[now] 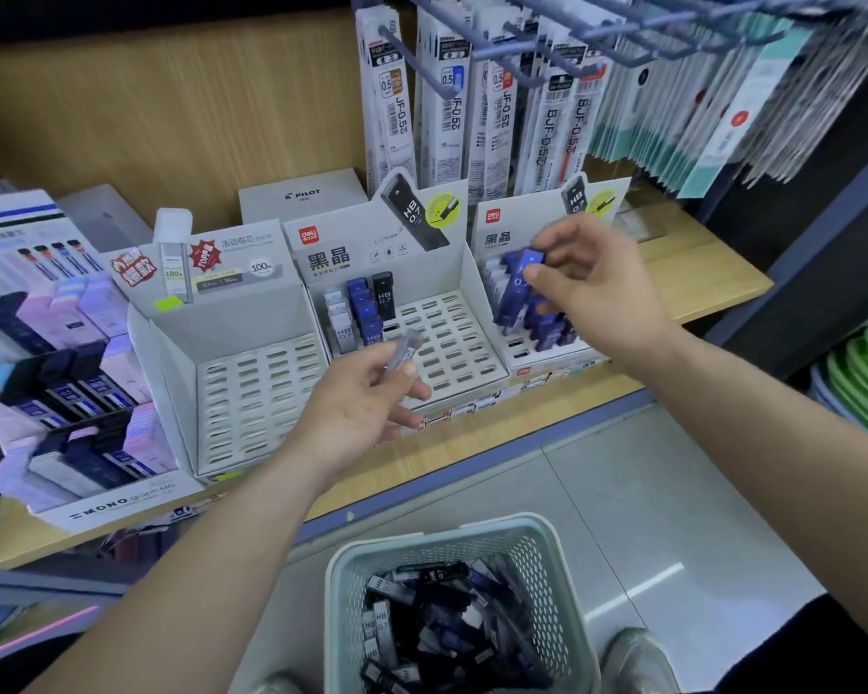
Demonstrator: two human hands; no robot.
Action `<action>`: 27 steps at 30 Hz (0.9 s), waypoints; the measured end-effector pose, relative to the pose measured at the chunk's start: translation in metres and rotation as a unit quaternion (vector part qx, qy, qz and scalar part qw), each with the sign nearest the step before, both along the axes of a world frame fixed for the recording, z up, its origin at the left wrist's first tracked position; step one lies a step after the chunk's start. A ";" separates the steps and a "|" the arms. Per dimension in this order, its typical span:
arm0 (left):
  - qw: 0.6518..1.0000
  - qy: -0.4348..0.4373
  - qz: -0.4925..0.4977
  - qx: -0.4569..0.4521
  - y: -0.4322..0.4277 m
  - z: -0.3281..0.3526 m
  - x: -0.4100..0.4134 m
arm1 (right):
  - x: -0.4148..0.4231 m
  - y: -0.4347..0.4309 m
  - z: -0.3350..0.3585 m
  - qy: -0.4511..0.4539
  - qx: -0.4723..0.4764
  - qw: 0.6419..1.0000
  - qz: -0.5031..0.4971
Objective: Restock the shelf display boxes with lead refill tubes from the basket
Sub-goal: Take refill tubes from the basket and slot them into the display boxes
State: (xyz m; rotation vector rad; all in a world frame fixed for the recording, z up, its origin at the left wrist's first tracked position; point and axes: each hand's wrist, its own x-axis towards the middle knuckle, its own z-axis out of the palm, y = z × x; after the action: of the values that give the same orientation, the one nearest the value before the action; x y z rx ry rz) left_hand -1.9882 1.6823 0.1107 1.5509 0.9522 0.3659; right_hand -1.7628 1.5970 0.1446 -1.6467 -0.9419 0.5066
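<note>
Two tubes held: your right hand (592,280) pinches a blue tube (516,290), your left hand (359,410) pinches a grey tube (403,350). Seat each upright in a vacant slot (447,345).

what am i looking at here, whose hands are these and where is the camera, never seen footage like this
No machine here: a person's two bare hands, filmed by one camera worn on the head, looking forward and down. The left hand pinches a grey lead refill tube; the right hand holds a blue lead refill tube at the right display box. On the wooden shelf beside it stand the middle display box, partly filled, and the left display box, its slots empty. The basket on the floor below holds more tubes.
</note>
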 end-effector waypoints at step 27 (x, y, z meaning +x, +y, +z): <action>1.000 0.003 0.020 0.019 -0.001 -0.018 0.074 | 0.108 0.024 -0.050 -0.267 -0.130 0.952 -0.079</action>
State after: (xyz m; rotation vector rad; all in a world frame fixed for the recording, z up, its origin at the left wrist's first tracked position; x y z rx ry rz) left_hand -1.9145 1.6809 0.0923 1.5709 0.9859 0.4104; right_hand -1.6546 1.6205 0.0944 -2.1374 -1.1534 0.0672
